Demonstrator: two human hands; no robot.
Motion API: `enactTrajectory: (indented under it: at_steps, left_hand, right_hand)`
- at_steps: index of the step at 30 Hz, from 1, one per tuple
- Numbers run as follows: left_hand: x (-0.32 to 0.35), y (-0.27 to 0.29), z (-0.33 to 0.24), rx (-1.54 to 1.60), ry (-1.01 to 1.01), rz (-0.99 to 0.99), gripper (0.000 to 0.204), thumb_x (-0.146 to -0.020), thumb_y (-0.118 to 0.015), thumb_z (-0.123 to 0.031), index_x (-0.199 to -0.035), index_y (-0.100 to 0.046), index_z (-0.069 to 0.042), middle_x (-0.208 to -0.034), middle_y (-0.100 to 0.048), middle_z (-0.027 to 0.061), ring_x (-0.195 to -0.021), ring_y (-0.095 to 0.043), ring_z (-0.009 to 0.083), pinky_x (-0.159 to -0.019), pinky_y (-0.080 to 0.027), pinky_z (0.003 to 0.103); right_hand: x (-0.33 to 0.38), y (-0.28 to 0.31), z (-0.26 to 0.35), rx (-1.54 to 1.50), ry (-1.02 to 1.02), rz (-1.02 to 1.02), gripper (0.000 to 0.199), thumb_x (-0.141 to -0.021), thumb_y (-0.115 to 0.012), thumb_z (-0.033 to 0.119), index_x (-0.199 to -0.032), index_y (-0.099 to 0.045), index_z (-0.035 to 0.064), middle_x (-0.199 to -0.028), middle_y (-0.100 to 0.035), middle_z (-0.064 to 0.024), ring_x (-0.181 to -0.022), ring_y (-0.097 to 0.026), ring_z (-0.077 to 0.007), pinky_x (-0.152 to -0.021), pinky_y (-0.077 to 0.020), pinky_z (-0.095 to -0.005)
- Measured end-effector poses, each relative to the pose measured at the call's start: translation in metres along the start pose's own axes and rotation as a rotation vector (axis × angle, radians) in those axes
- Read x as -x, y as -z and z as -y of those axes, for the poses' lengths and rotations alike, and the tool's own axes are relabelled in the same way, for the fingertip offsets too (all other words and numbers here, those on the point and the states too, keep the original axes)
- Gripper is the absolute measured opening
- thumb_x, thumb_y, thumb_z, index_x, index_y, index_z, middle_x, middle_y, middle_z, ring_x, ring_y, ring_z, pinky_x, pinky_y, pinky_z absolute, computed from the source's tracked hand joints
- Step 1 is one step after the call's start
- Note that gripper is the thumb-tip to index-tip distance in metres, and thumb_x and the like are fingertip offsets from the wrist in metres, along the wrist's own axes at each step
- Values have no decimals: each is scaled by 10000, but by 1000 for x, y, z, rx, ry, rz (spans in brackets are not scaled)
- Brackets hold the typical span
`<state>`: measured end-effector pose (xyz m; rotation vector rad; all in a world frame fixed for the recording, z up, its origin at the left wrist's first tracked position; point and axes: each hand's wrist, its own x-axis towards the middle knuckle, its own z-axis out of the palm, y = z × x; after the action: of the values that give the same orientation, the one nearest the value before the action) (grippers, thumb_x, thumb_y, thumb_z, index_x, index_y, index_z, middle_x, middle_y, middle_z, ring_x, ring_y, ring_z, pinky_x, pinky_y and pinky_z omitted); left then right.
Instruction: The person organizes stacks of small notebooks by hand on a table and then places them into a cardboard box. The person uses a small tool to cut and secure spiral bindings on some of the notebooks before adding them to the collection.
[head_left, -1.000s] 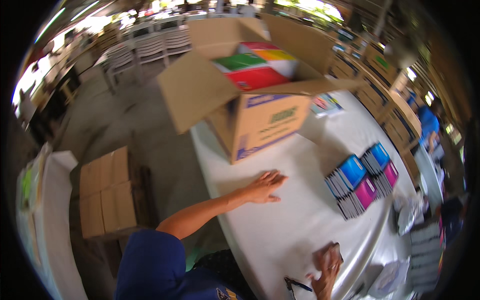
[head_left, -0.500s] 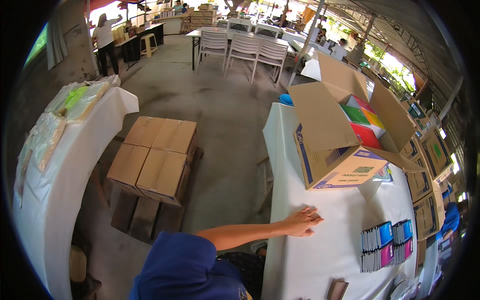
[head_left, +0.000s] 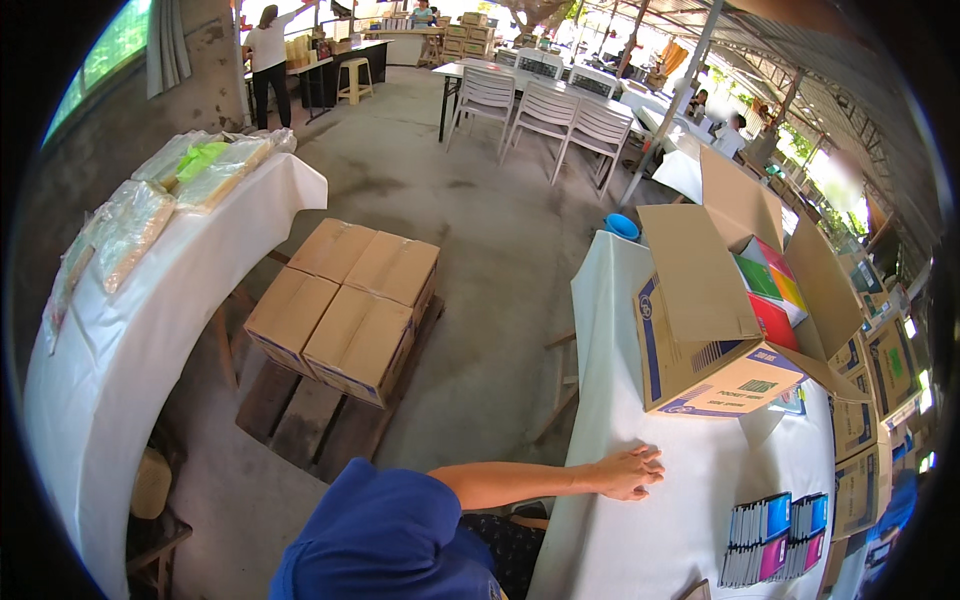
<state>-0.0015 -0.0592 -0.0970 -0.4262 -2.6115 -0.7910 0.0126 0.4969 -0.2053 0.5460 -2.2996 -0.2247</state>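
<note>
Cardboard box (head_left: 715,335), open with its flaps up, stands on the white-covered table (head_left: 610,330) at the right of the head view, a little beyond the person's reach. Inside it, colourful flat packs (head_left: 770,290) in green, yellow, red and pink stand packed together, and the box looks full, so little if anything seems to have been taken out.

The left hand (head_left: 630,472) lies flat on the tablecloth near the table's near-left edge, fingers spread and holding nothing; it is close to the box's near corner but apart from it. The right hand is outside the picture, so its state cannot be told. A blue sleeve (head_left: 390,540) fills the near bottom edge.

Nearer and to the right on the same table, small upright stacks of blue and pink booklets (head_left: 775,535) stand side by side, apparently already set out. A blue bowl (head_left: 622,227) sits at the table's far end.

On the floor to the left, four sealed brown cartons (head_left: 345,305) rest on a wooden pallet (head_left: 300,420), unopened, which suggests more stock is left to handle. Further left, another white-covered table (head_left: 150,330) carries clear plastic-wrapped bundles (head_left: 170,190). White chairs (head_left: 545,110) and other people stand far off.
</note>
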Motion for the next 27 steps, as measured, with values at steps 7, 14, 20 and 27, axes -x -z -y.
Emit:
enactTrajectory:
  at_steps: [7,14,20,27]
  left_hand:
    - [13,5,12,19,-12,-30,377,-799,-671,-187,-1131,-607,-22,-1240,-571,80,-1262,-432,319,-1045,-348,450]
    - [10,7,15,-84,15,-78,378,-858,-639,-201,-1200,-611,-44,-1298,-572,63,-1290,-443,330,-1064,-340,466]
    - [1,6,6,-70,11,-18,391,-869,-649,-216,-1225,-612,-58,-1322,-575,61,-1332,-412,344,-1085,-324,472]
    - [5,10,3,-194,13,52,432,-892,-617,-218,-1296,-569,-75,-1372,-538,82,-1341,-384,394,-1103,-298,512]
  right_hand:
    - [-117,102,91,-386,-448,217,700,-850,-722,399,-1432,-438,131,-1398,-514,-182,-1323,-433,-420,-1119,-284,-594]
    - [-192,89,84,-358,-215,533,724,-813,-737,385,-1447,-437,205,-1538,-290,-217,-1406,-270,-419,-1138,-186,-567]
    - [-178,79,79,-336,-344,437,655,-822,-714,424,-1399,-496,204,-1511,-354,-157,-1259,-419,-403,-1029,-330,-512]
    - [-132,104,87,-173,-496,361,628,-754,-741,234,-1351,-550,199,-1494,-402,-93,-1217,-442,-401,-1012,-358,-498]
